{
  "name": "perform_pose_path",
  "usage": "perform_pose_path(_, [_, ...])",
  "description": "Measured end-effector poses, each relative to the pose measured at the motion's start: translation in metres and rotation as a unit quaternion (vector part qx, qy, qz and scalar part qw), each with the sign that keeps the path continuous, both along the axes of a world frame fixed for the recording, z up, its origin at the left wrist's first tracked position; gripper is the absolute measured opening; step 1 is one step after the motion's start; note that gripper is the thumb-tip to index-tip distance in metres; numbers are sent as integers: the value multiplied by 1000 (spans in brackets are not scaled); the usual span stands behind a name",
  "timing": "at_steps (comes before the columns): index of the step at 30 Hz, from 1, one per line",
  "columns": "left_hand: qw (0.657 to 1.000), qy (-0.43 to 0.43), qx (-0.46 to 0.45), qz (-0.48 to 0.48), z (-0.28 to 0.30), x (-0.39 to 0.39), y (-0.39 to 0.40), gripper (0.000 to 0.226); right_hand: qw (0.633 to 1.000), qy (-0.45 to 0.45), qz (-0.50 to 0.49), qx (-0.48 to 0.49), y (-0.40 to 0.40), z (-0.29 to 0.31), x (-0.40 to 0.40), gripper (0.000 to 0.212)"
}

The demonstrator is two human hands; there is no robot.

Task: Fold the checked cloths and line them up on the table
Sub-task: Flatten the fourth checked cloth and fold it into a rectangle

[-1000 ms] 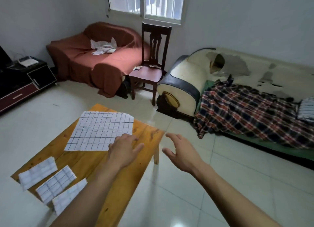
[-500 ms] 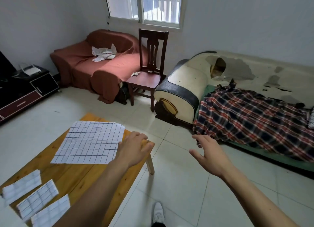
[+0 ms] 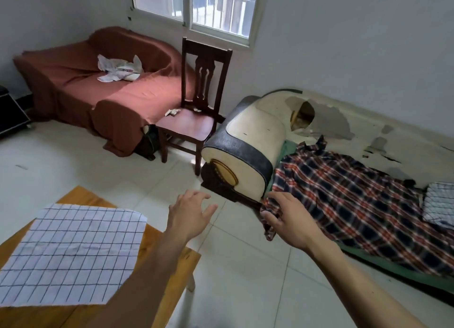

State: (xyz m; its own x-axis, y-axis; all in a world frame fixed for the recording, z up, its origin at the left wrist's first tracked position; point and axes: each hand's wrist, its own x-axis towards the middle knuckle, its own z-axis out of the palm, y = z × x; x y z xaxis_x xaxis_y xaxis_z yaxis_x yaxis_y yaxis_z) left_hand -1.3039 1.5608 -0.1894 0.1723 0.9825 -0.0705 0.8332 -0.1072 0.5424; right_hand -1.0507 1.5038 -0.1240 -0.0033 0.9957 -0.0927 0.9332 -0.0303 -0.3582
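Since 1 second ago we have turned from the orange wooden table (image 3: 177, 261) toward the worn cream sofa (image 3: 248, 141), where another white checked cloth (image 3: 439, 204) lies at its far end; likely we fetch it next. The unfolded white checked cloth (image 3: 71, 251) stays flat on the table. Our left hand (image 3: 189, 214) and right hand (image 3: 292, 222) reach forward, fingers spread, holding nothing.

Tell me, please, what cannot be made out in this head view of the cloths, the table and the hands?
- Flat checked cloth: near corner hidden behind the left forearm.
- Table: cut off by the left and bottom edges.
- Checked cloth on the sofa: cut off by the right edge.
- Right hand: fingertips overlap the plaid blanket; contact unclear.
- Left hand: holds nothing.
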Motion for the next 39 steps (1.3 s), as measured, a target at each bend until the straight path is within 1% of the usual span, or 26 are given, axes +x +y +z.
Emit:
perform_pose_path(5, [999,14,8,49,-1,-19,56,45,998,24,48,-15,72,-9,-19,56])
perform_pose_path(9, [993,31,0,110,-15,-35,90,47,993,67,97,-28,137,-25,-27,57])
perform_pose_path(12, [984,54,-25,167,-26,-43,113,46,986,76,141,-40,190,-41,-31,57])
perform_pose_path(15, [967,71,-40,242,-29,-45,131,45,972,91,209,-54,248,-55,-36,57])
perform_pose_path(19, [928,59,-62,363,-22,-39,139,42,946,83,307,-69,310,-58,-46,54])
perform_pose_path(23, [887,44,-73,453,-14,-38,136,39,906,74,410,-78,352,-62,-67,55])
perform_pose_path(28, [825,49,-94,555,-18,-52,104,42,854,87,504,-94,375,-72,-122,51])
perform_pose_path(32, [778,11,-93,622,-40,-72,72,41,810,71,573,-99,374,-85,-172,51])
perform_pose_path(35, [749,-8,-82,658,-67,-88,51,40,781,33,616,-98,369,-100,-202,51])
perform_pose_path(39, [701,-82,-87,703,-111,-104,27,37,746,-16,657,-102,363,-127,-236,50])
